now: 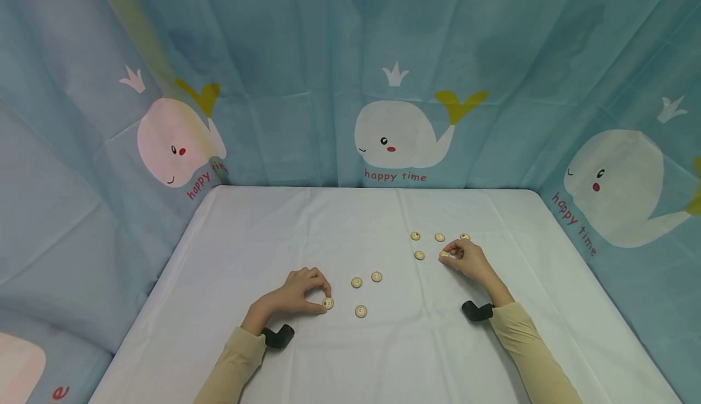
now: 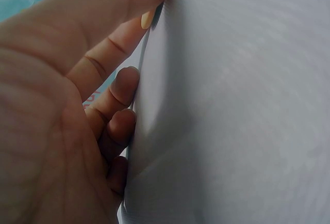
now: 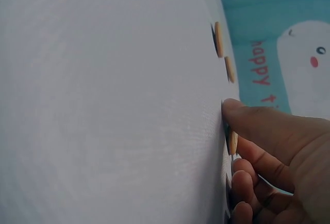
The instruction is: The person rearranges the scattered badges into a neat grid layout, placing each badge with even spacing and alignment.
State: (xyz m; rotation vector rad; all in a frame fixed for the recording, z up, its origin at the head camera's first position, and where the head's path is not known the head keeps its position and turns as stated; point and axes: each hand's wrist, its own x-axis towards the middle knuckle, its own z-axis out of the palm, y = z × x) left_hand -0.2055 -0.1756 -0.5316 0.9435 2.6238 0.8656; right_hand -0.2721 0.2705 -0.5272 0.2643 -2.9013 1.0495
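- Left hand [image 1: 296, 291]: thumb and index finger pinching a small wooden-looking disc [image 1: 328, 303] by opposite edges, remaining fingers bent clear; lift off the white cloth [image 1: 306, 367], cannot tell.
- Handling of that piece, by judgement: light, stiff, hardly fragile; best taken by the rim, thumb opposite index finger.
- Loose trio, flat and apart, near the left hand: upper disc [image 1: 356, 282], lower disc [image 1: 361, 311], farther disc [image 1: 376, 277]; top marks too small to read. Probably thin at the edge, so awkward to pick up flat; fingertips low against both sides.
- Near-row disc [image 1: 419, 255], just in front of back-row disc [image 1: 415, 235]; both flat, likely to skid on cloth if pushed from one side.
- Middle back disc [image 1: 440, 237], just beyond the right fingertips; reach from above, neighbours close.
- Right hand [image 1: 468, 261]: thumb and finger pinching a partly covered disc [image 1: 444, 254] at the rim; clearance from cloth, cannot tell. Light grip probably enough.
- Rightmost disc [image 1: 465, 236], just behind that hand, partly hidden.
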